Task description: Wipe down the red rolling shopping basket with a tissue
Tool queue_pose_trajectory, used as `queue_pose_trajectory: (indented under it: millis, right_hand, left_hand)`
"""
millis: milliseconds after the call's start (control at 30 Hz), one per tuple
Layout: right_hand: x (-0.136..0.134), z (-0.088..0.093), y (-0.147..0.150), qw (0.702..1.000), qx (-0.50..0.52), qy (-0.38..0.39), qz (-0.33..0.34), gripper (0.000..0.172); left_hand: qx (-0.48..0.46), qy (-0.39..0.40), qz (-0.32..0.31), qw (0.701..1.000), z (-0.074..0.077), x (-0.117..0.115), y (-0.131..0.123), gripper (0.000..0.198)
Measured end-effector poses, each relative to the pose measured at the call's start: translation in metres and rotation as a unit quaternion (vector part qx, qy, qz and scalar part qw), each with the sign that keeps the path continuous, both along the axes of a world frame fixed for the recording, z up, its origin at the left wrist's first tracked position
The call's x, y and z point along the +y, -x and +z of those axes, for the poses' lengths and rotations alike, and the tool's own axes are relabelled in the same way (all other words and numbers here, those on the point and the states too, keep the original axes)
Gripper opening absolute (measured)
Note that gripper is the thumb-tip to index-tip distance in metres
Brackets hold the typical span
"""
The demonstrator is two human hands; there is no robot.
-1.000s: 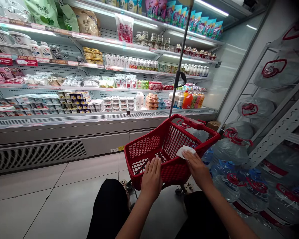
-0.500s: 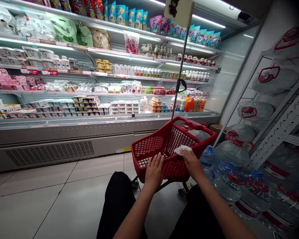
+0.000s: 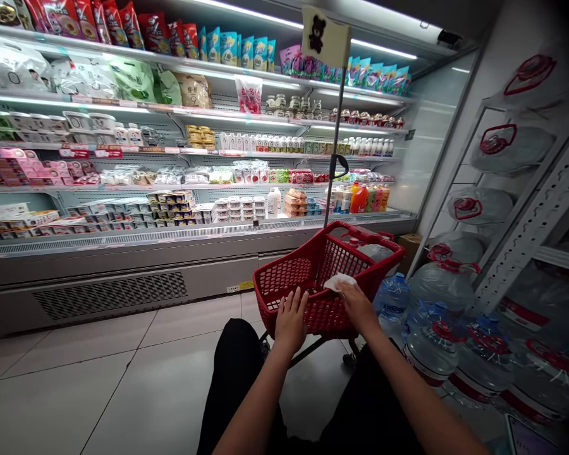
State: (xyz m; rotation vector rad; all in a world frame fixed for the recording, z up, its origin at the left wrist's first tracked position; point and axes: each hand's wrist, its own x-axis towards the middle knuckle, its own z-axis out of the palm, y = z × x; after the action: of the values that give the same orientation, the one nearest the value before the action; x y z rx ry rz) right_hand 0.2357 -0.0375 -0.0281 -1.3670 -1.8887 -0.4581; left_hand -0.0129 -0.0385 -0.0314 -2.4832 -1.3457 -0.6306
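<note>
In front of my knees stands a small red shopping cart (image 3: 284, 272) with a lattice basket. My left hand (image 3: 291, 319) lies against its near side, fingers stretched out and slightly spread over the rim. My right hand (image 3: 356, 303) has closed on a crumpled white wipe (image 3: 340, 281), which sits at the basket's near rim toward the handle end. From the cart rises a thin pole (image 3: 337, 133) carrying a cream sign with a dark bear (image 3: 317, 35). A black hook-like loop (image 3: 340, 165) is fixed partway up the pole.
An open refrigerated display (image 3: 171, 243) with shelves of packaged dairy runs behind the cart. Large water bottles (image 3: 434, 341) crowd the floor at right, beside a white metal rack (image 3: 516, 234). A phone (image 3: 524, 436) shows at the lower right corner. Tiled floor (image 3: 161, 379) lies at left.
My right hand and the wipe have shifted slightly left along the cart's near rim. My left hand stays on the near side. The view has turned a little, and the phone has come into sight.
</note>
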Motion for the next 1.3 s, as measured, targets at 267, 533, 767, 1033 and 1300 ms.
queue_pose_trajectory:
  millis: [267,533,767,1033,1300]
  right_hand:
    - [0.002,-0.023,0.072,0.996,-0.035,0.015,0.077,0.056]
    - [0.010,-0.010,0.029,1.000,0.021,0.005,0.016,0.052]
    - [-0.011,-0.008,0.095,0.992,-0.014,0.038,0.117,0.050]
    - [-0.019,0.026,0.073,0.977,0.000,0.104,0.185,0.033]
    - [0.010,0.005,0.013,0.998,0.046,0.038,-0.027,0.058]
  left_hand:
    - [0.017,-0.058,0.003,0.998,-0.008,0.003,0.005,0.085]
    - [-0.024,-0.044,-0.009,0.999,-0.006,-0.001,0.008,0.103]
    - [-0.043,-0.008,-0.080,0.996,0.026,0.006,0.012,0.097]
    - [-0.014,0.037,-0.140,0.989,0.018,0.029,0.007,0.090]
    - [0.057,-0.037,-0.072,0.995,0.002,0.027,0.016,0.080]
